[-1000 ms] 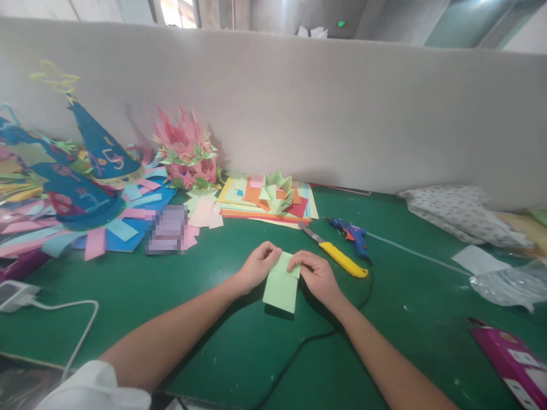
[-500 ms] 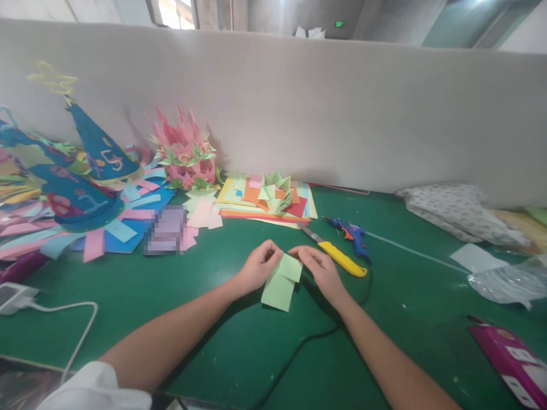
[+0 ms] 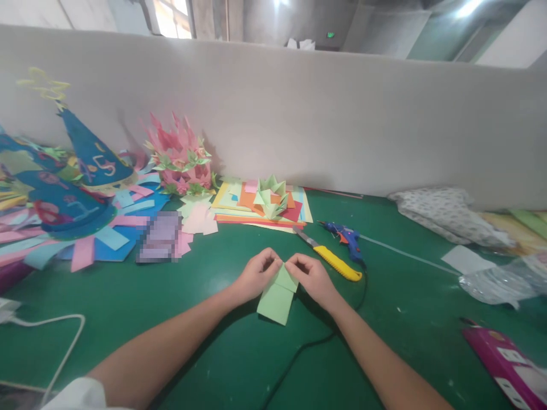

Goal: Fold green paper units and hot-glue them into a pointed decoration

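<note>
A light green piece of paper (image 3: pixel 277 299) with a folded-over upper flap is between my two hands, just above the green table (image 3: pixel 213 353). My left hand (image 3: pixel 257 276) pinches its upper left edge between thumb and fingers. At the upper right, my right hand (image 3: pixel 314 279) is closed on the same paper, its thumb pressed near the top edge. The fingertips of both hands nearly meet there. Beyond my right hand lie a yellow-handled utility knife (image 3: pixel 337 263) with its blade out and a blue glue gun (image 3: pixel 352 244).
A green folded-paper ring (image 3: pixel 272 199) sits on a stack of coloured paper (image 3: pixel 217 208). Left of it are a pink paper crown (image 3: pixel 182 154), a phone-like blurred object (image 3: pixel 160 236) and blue cone hats (image 3: pixel 92 145). A magenta power strip (image 3: pixel 499 359) lies right; a black cord (image 3: pixel 294 356) crosses the front.
My right hand has moved in to the paper's top edge and closed on it, beside my left fingers. The whole view has shifted slightly.
</note>
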The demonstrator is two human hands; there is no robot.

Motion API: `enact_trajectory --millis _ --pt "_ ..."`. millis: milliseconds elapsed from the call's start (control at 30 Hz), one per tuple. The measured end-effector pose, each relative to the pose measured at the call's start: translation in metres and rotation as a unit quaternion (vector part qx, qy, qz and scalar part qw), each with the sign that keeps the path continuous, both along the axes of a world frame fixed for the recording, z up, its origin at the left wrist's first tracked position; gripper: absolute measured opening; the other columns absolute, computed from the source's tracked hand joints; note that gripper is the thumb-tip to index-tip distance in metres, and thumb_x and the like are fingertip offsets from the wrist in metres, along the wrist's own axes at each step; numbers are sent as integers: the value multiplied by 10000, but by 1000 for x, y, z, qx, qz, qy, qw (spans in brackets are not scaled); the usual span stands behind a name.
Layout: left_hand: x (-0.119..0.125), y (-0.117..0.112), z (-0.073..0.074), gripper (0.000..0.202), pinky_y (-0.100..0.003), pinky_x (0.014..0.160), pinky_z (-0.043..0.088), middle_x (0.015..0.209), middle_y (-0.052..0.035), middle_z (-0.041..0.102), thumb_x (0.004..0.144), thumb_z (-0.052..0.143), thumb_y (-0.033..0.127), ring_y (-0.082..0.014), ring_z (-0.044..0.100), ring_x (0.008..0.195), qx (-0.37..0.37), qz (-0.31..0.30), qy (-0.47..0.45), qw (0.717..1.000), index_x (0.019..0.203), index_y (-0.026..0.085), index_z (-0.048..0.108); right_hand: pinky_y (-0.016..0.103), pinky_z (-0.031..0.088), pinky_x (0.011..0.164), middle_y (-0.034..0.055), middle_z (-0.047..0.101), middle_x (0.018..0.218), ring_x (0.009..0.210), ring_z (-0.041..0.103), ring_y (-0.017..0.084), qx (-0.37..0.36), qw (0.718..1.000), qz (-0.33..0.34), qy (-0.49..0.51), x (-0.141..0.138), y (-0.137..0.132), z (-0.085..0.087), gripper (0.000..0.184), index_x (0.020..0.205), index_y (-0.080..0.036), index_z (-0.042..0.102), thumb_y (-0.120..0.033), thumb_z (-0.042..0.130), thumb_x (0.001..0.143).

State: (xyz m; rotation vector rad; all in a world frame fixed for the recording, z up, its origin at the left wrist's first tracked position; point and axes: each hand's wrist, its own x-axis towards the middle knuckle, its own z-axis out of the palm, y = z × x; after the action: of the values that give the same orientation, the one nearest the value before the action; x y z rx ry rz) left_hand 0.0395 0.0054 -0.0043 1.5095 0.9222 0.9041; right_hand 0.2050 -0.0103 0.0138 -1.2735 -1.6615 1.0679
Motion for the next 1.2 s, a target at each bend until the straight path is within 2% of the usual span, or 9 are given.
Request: enact_trajectory --millis 200,400,500,700,800,900,1033,1100,1200 --pt "-2 2 -1 238 -206 551 320 666 40 445 844 478 394 -94 398 606 31 -13 53 998 809 160 502 244 390 566 -7 534 613 598 477 132 37 999 -9 -37 0 -1 -1 239 658 -174 583 -362 542 799" --pt "-2 6 -4 183 -213 542 287 597 59 385 828 482 340 -90 345 565 67 38 99 992 786 163 510 259 407 608 8 612 659 635 519 147 -10 999 -10 -48 2 1 0 244 709 -170 652 -374 547 791" --pt "-2 7 -4 187 -210 533 287 597 57 410 808 505 341 -87 352 558 58 49 85 993 755 162 506 253 395 584 -5 584 607 591 500 136 -23 998 -13 -58 5 2 -1 269 659 -169 640 -395 559 781" --pt "-1 8 -1 293 -197 548 335 609 45 493 737 610 415 -80 425 570 -18 44 -7 999 667 155 495 248 356 547 -14 523 564 571 461 130 31 995 -56 -81 4 -2 0 288 586 -174 586 -389 563 775" --pt "-2 7 4 364 -192 536 349 609 45 503 720 628 490 -74 442 559 -65 51 -46 996 686 148 511 249 362 540 -13 523 560 562 460 130 2 996 -73 -41 2 -2 1 289 600 -171 607 -412 580 759" --pt "-6 7 9 401 -186 539 374 683 34 538 739 610 533 -72 479 580 -110 50 -89 989 832 147 553 245 354 500 -26 506 529 509 436 116 -61 989 -127 43 3 1 -3 301 672 -166 649 -460 616 726" --pt "-14 7 13 522 -184 545 423 863 7 582 645 751 420 -90 566 654 -172 11 -136 976 1036 195 489 250 403 512 -21 552 575 508 474 110 -84 959 -213 168 7 4 -7 351 774 -163 659 -500 664 679" --pt "-16 9 14 577 -186 540 435 858 9 590 600 792 357 -93 578 645 -180 14 -154 972 1043 200 456 256 439 544 -9 598 643 538 519 115 -86 955 -202 201 8 3 -6 372 862 -171 642 -492 676 677" --pt "-18 14 14 556 -191 548 438 802 12 614 603 784 337 -91 577 616 -165 71 -172 969 1014 184 441 273 481 611 -7 640 697 609 588 138 -108 966 -132 196 6 0 0 492 1105 -194 548 -456 668 706"
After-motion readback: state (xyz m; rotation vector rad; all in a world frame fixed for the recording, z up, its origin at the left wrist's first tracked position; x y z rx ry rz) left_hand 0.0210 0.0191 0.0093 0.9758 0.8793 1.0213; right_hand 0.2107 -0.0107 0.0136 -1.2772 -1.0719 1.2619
